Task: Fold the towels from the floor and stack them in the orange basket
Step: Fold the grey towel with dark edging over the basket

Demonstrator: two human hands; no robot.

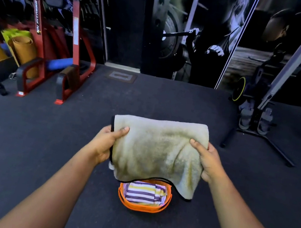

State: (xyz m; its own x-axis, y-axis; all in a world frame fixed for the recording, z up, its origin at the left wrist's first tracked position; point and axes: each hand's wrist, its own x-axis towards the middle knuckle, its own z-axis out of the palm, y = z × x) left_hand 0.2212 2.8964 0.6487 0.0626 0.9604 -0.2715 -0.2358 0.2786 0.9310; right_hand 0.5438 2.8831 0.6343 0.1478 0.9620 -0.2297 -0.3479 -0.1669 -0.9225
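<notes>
Together, two hands held one folded beige towel (pixel 157 151) in the air: the left hand (pixel 106 143) gripped its left edge, thumb on top and fingers hidden beneath, and the right hand (pixel 207 161) gripped its right edge the same way. A thin black hem ran along the towel's left side and sagging lower edge. Directly below the grip stood one orange basket (pixel 140 206) on the dark rubber floor (pixel 40 145), with one folded striped towel (pixel 144 193), purple, white and yellow, inside it; the hanging hem covered the basket's far rim. Beyond and left of the grip stood one red machine frame (pixel 78 42), with two rolled mats (pixel 24 49) behind it.
</notes>
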